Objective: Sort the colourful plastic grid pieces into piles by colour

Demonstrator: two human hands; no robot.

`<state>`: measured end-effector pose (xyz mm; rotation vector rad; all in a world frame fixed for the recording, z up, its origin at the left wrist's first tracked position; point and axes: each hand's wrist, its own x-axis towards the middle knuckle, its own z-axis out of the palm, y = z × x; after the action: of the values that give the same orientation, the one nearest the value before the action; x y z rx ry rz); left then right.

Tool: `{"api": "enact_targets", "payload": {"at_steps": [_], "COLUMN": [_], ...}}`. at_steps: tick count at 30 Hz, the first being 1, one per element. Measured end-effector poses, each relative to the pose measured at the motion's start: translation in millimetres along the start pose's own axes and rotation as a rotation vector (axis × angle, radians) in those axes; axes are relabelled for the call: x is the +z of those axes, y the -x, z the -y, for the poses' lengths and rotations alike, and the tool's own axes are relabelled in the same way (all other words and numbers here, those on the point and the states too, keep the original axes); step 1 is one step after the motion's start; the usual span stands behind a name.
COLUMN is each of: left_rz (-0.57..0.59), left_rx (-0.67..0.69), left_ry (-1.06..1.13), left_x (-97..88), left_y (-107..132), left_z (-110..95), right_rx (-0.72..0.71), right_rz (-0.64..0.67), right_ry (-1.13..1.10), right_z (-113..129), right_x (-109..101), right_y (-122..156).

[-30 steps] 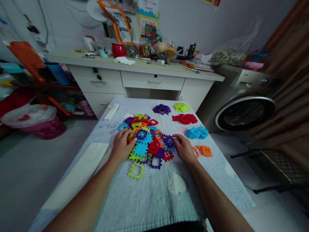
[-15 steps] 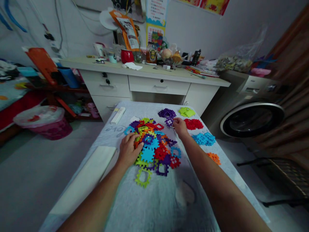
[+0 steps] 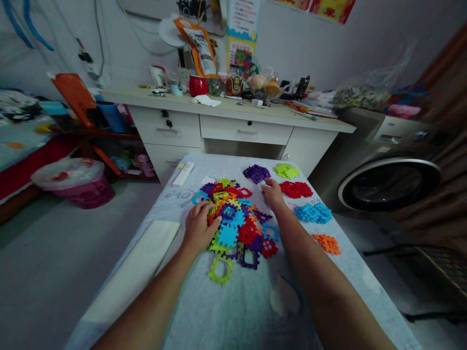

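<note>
A mixed heap of notched plastic building pieces point(image 3: 229, 231) in several colours lies in the middle of the cloth-covered table. My left hand point(image 3: 200, 226) rests at the heap's left edge, thumb and fingers apart, touching the pieces. My right hand point(image 3: 273, 192) hovers just below the pile of purple pieces point(image 3: 256, 173), fingers loosely bent, with no piece visible in them. To its right lies a pile of red pieces point(image 3: 296, 189). Farther along the right side are lime green pieces point(image 3: 287, 170), blue pieces point(image 3: 314, 213) and orange pieces point(image 3: 327, 244).
A white box point(image 3: 183, 175) lies at the table's far left, and a long white board point(image 3: 134, 270) along the left edge. Behind stands a cluttered white desk point(image 3: 246, 127). A washing machine point(image 3: 386, 155) is at the right, a pink bin point(image 3: 78, 187) at the left.
My right hand has let go of a purple window-shaped piece, which now lies with the purple pile. My left hand stays at the heap. The view has shifted slightly.
</note>
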<state>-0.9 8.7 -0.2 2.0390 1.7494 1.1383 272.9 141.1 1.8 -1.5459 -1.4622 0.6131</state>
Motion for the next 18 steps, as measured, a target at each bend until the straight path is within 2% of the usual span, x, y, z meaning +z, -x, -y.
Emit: {"api": "enact_targets", "payload": {"at_steps": [3, 7, 9, 13, 18], "left_rz": [-0.003, 0.003, 0.003, 0.009, 0.006], "left_rx": [0.001, 0.009, 0.013, 0.029, 0.017], "left_ry": [0.003, 0.001, -0.008, -0.015, -0.006], "left_x": [0.0, 0.4, 0.6, 0.8, 0.3], "left_y": [0.2, 0.5, 0.5, 0.1, 0.1], "left_z": [-0.5, 1.2, 2.4, 3.6, 2.6], "right_rx": [0.031, -0.219, -0.272, -0.232, -0.252], "right_rz": [0.053, 0.238, 0.296, 0.352, 0.368], "right_ry": [0.03, 0.227, 0.352, 0.525, 0.529], "right_z": [2.1, 11.4, 16.7, 24.3, 26.8], "right_x": [-2.3, -0.2, 1.5, 3.5, -2.1], "right_y": [18.5, 34.9, 38.6, 40.3, 39.5]}}
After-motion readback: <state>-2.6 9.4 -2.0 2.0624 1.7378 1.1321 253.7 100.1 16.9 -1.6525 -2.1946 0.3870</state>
